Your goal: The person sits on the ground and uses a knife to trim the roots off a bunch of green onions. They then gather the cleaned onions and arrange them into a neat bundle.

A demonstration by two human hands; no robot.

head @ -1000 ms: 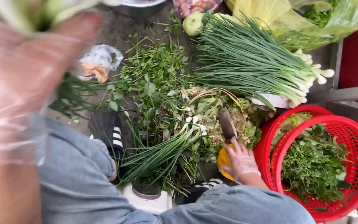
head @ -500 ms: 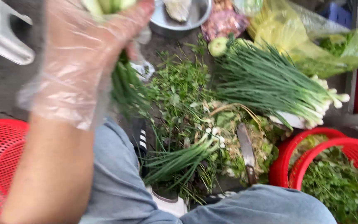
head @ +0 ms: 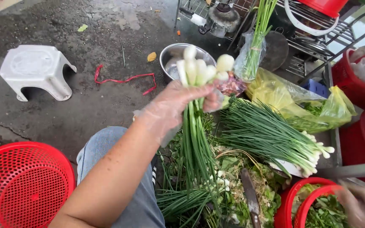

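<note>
Left hand has lifted the scallion bunch above the herb pile.

One head-worn camera looks steeply down, close over the lap, out across wet ground ahead

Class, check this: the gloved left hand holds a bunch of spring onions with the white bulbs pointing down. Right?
Not quite. The head view shows the left hand holding the spring onions with white bulbs up and green leaves hanging down.
</note>
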